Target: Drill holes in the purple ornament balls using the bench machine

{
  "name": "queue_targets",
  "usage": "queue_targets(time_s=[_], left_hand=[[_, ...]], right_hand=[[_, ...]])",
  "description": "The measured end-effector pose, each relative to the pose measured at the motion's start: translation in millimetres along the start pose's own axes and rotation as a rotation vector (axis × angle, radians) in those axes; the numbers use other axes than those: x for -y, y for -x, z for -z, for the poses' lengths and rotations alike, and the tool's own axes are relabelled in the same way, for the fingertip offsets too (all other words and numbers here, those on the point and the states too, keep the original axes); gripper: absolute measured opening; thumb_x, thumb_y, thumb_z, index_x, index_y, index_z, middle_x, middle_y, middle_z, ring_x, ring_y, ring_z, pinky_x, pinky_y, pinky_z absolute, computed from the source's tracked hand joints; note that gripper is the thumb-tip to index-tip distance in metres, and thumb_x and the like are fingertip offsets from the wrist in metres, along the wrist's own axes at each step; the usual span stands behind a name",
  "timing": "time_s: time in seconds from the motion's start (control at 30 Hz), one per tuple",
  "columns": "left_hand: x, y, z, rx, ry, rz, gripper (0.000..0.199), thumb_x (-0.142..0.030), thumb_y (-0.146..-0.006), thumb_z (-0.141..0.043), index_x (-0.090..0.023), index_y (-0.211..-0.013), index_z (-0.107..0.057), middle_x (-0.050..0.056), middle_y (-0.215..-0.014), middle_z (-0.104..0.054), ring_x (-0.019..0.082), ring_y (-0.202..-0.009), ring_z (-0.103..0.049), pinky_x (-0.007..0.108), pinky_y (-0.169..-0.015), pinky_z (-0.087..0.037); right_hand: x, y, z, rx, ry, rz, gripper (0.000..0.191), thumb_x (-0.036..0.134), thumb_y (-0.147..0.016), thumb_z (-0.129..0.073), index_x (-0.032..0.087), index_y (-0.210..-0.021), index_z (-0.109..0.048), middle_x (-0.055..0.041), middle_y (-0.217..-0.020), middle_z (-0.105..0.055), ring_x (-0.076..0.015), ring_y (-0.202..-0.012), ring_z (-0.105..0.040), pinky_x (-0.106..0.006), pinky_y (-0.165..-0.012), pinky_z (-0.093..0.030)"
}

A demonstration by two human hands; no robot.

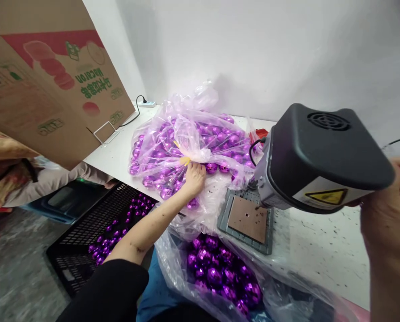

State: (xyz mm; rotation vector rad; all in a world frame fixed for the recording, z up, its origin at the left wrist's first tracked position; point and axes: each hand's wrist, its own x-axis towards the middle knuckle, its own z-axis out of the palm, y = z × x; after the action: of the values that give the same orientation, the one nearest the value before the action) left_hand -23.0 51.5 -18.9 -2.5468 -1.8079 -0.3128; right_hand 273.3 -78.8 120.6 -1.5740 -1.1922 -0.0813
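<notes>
Clear plastic bags of shiny purple balls (216, 136) lie on the white table, one gathered in a knot with a yellow tie (185, 160). My left hand (196, 177) is at the bag's edge just below the tie, fingers curled down among the plastic and balls; what they grip is hidden. At the right edge, my right hand (388, 210) is raised beside the black machine head (330, 156), its fingers mostly hidden behind a red-tipped part. Beneath the machine, a brown square plate (247, 218) rests on a grey base.
An open plastic bag of purple balls (216, 268) hangs at the table's front edge. A black crate (69, 255) with smaller purple balls stands lower left. A large cardboard box (62, 80) leans at upper left, beside another person's arm (59, 183).
</notes>
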Motion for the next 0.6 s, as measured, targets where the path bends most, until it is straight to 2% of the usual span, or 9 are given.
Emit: queue_targets(time_s=[0.1, 0.2, 0.23, 0.3, 0.4, 0.43, 0.5, 0.6], left_hand=[[4.8, -8.6, -0.8, 0.019, 0.046, -0.023, 0.023, -0.005, -0.084, -0.061, -0.008, -0.105, -0.069, 0.023, -0.116, -0.067, 0.037, -0.122, -0.056, 0.058, -0.111, -0.035], [4.0, 5.5, 7.8, 0.023, 0.108, -0.05, 0.041, -0.018, -0.081, -0.072, -0.012, -0.121, -0.065, 0.019, -0.127, -0.064, 0.035, -0.125, -0.056, 0.053, -0.109, -0.04], [2.4, 13.1, 12.0, 0.026, 0.194, -0.062, 0.048, -0.024, -0.083, -0.073, -0.015, -0.128, -0.061, 0.017, -0.13, -0.063, 0.033, -0.123, -0.058, 0.05, -0.106, -0.044], [-3.8, 30.3, 19.4, 0.091, 0.557, -0.077, 0.057, -0.036, -0.088, -0.069, -0.022, -0.141, -0.052, 0.013, -0.132, -0.062, 0.027, -0.116, -0.062, 0.041, -0.094, -0.052], [-20.7, 54.3, 22.4, 0.348, 1.317, -0.022, 0.063, -0.046, -0.086, -0.07, -0.027, -0.143, -0.049, 0.009, -0.123, -0.066, 0.022, -0.1, -0.067, 0.031, -0.074, -0.053], [-27.5, 60.4, 20.5, 0.438, 1.493, 0.019, 0.064, -0.048, -0.083, -0.073, -0.027, -0.14, -0.052, 0.009, -0.121, -0.067, 0.021, -0.095, -0.067, 0.029, -0.069, -0.052], [-40.4, 69.0, 13.7, 0.561, 1.707, 0.106, 0.064, -0.049, -0.077, -0.078, -0.025, -0.133, -0.058, 0.01, -0.12, -0.067, 0.019, -0.089, -0.067, 0.027, -0.065, -0.049], [-55.2, 75.2, 1.2, 0.603, 1.765, 0.195, 0.062, -0.052, -0.075, -0.079, -0.024, -0.128, -0.062, 0.009, -0.116, -0.068, 0.017, -0.084, -0.066, 0.025, -0.062, -0.047]], right_hand=[[11.9, -0.5, -0.2, -0.019, 0.01, -0.047, 0.035, 0.053, -0.085, -0.057, 0.019, -0.087, -0.065, 0.0011, -0.051, -0.048, -0.013, -0.044, -0.051, -0.024, -0.041, -0.036], [12.5, -0.9, -0.4, -0.003, -0.013, -0.038, 0.041, 0.058, -0.086, -0.056, 0.018, -0.086, -0.063, 0.0021, -0.049, -0.048, -0.0138, -0.042, -0.052, -0.024, -0.039, -0.036], [11.9, -0.8, -0.4, 0.006, -0.023, -0.034, 0.041, 0.059, -0.086, -0.056, 0.018, -0.086, -0.062, 0.0027, -0.048, -0.048, -0.0135, -0.041, -0.052, -0.023, -0.039, -0.036], [10.9, -0.8, -0.7, 0.016, -0.05, -0.019, 0.041, 0.058, -0.087, -0.056, 0.018, -0.085, -0.061, 0.0035, -0.047, -0.047, -0.0125, -0.04, -0.051, -0.022, -0.038, -0.035], [11.1, -1.1, -1.9, 0.003, -0.107, -0.007, 0.039, 0.055, -0.086, -0.058, 0.017, -0.08, -0.058, 0.0039, -0.045, -0.046, -0.0119, -0.037, -0.049, -0.02, -0.035, -0.032], [11.4, -1.2, -2.2, 0.002, -0.127, -0.006, 0.039, 0.055, -0.086, -0.059, 0.017, -0.08, -0.057, 0.0041, -0.045, -0.046, -0.0117, -0.037, -0.049, -0.02, -0.034, -0.032], [12.1, -1.3, -2.3, 0.013, -0.153, -0.004, 0.039, 0.055, -0.086, -0.059, 0.017, -0.08, -0.056, 0.0049, -0.046, -0.045, -0.0111, -0.037, -0.049, -0.019, -0.034, -0.033], [12.8, -0.8, -0.7, 0.047, -0.158, 0.003, 0.042, 0.058, -0.089, -0.058, 0.017, -0.082, -0.054, 0.0054, -0.047, -0.045, -0.0099, -0.038, -0.048, -0.019, -0.036, -0.033]])
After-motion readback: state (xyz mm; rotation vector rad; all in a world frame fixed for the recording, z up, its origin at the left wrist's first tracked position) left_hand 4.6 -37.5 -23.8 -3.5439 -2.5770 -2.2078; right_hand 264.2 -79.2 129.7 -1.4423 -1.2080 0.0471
